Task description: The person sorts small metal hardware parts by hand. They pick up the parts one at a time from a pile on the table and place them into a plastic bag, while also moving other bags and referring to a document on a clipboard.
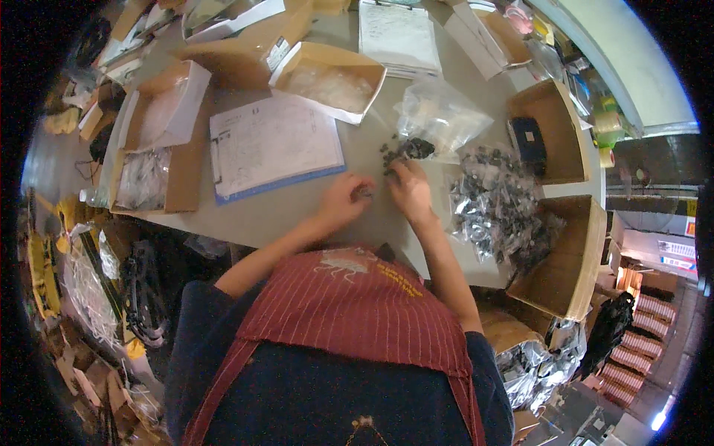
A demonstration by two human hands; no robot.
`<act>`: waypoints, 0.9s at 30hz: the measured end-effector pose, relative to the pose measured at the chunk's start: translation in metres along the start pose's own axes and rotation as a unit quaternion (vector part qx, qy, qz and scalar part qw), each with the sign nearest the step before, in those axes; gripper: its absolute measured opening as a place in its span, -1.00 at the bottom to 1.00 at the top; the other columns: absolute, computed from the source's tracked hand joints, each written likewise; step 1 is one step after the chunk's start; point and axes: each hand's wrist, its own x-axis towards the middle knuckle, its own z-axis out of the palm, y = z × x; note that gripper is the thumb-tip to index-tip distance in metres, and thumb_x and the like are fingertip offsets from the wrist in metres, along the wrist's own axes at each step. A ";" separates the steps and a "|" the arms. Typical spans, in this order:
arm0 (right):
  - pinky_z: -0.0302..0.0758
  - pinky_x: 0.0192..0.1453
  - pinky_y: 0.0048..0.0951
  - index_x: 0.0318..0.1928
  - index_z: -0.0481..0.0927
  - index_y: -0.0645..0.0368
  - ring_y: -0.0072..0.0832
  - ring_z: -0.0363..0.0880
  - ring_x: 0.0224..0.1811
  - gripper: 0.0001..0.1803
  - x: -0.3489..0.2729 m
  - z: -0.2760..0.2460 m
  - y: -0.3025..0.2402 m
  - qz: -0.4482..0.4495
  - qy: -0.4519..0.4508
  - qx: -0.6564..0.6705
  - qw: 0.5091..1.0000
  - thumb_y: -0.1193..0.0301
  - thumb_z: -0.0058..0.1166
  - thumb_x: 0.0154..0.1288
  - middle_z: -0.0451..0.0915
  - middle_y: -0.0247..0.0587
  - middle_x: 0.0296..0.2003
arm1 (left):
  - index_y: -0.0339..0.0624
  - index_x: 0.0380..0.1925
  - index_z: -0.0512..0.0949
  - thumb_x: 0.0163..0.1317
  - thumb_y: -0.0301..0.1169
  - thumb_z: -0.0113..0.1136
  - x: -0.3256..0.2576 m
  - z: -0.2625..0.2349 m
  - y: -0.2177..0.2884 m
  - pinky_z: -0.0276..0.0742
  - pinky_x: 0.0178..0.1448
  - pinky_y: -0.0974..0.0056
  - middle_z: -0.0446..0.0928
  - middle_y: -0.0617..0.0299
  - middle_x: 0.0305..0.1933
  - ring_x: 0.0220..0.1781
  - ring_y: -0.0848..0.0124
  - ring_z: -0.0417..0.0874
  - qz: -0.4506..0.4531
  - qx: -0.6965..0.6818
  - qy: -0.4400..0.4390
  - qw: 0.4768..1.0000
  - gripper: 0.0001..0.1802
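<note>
My left hand (346,201) is closed above the table near its front edge, with something small and greyish showing at its fingertips; I cannot make out what it is. Just to the right, my right hand (409,189) reaches down with fingers bent together among loose small black parts (389,152). Whatever its fingertips pinch is hidden. A black clump (418,148) of such parts lies at the mouth of a clear plastic bag (442,115) beyond that hand. Right of it spreads a heap of small clear bags with dark pieces inside (491,197).
Papers on a blue clipboard (279,145) lie at the left. Behind them stands a carton of clear bags (327,85); more cartons (167,178) line the left edge. Another clipboard (399,37) lies at the back. Open cardboard boxes (569,256) stand along the right side.
</note>
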 end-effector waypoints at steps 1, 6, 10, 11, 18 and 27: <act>0.58 -0.07 -0.10 -0.14 0.67 0.09 -0.03 0.59 -0.11 -0.74 0.001 0.004 0.002 -0.005 -0.032 -0.006 0.999 0.51 0.16 0.11 0.61 -0.09 -0.21 | -0.06 -0.02 0.63 0.08 -0.50 0.40 0.001 0.002 -0.001 0.53 -0.12 0.30 0.53 0.25 -0.10 -0.22 0.40 0.56 0.009 -0.007 0.007 1.000 -0.59; 0.60 -0.13 -0.13 -0.14 0.68 0.13 -0.07 0.61 -0.17 -0.76 0.003 -0.004 -0.003 -0.034 -0.077 0.005 0.996 0.51 0.19 0.13 0.62 -0.10 -0.20 | -0.08 -0.04 0.62 0.08 -0.50 0.36 0.005 -0.001 0.008 0.54 -0.13 0.25 0.52 0.19 -0.14 -0.21 0.30 0.58 0.007 0.002 -0.008 1.000 -0.62; 0.60 -0.13 -0.25 -0.10 0.68 0.16 -0.16 0.65 -0.22 -0.77 0.005 -0.042 -0.037 0.017 -0.089 0.193 0.977 0.55 0.22 0.20 0.65 -0.12 -0.16 | -0.09 -0.05 0.61 0.08 -0.51 0.31 0.002 -0.002 0.012 0.53 -0.12 0.18 0.50 0.14 -0.17 -0.19 0.18 0.58 0.024 0.003 0.019 1.000 -0.63; 0.60 -0.12 -0.28 -0.09 0.68 0.17 -0.19 0.67 -0.22 -0.77 0.005 -0.046 -0.041 -0.015 -0.072 0.225 0.972 0.57 0.22 0.22 0.65 -0.12 -0.14 | -0.09 -0.05 0.61 0.08 -0.51 0.31 0.001 -0.002 0.010 0.53 -0.12 0.18 0.50 0.14 -0.17 -0.19 0.18 0.58 0.021 0.003 0.019 1.000 -0.63; 0.61 0.01 -0.26 -0.07 0.68 0.17 -0.13 0.63 0.02 -0.69 0.002 -0.058 -0.038 -0.100 -0.109 0.150 0.978 0.60 0.21 0.13 0.61 -0.05 0.03 | -0.15 0.04 0.58 0.08 -0.50 0.39 0.005 -0.001 0.001 0.60 0.02 0.19 0.54 0.07 0.01 0.02 0.15 0.61 0.060 0.025 -0.021 0.998 -0.54; 0.57 -0.09 -0.15 -0.13 0.57 0.15 -0.05 0.60 -0.11 -0.79 -0.007 -0.050 -0.037 -0.068 -0.127 0.085 0.986 0.51 0.19 0.20 0.60 -0.06 -0.15 | -0.21 -0.02 0.59 0.26 -0.42 0.28 0.005 -0.003 0.011 0.57 0.09 0.18 0.66 0.03 -0.04 -0.01 0.22 0.69 -0.040 -0.040 -0.024 0.998 -0.71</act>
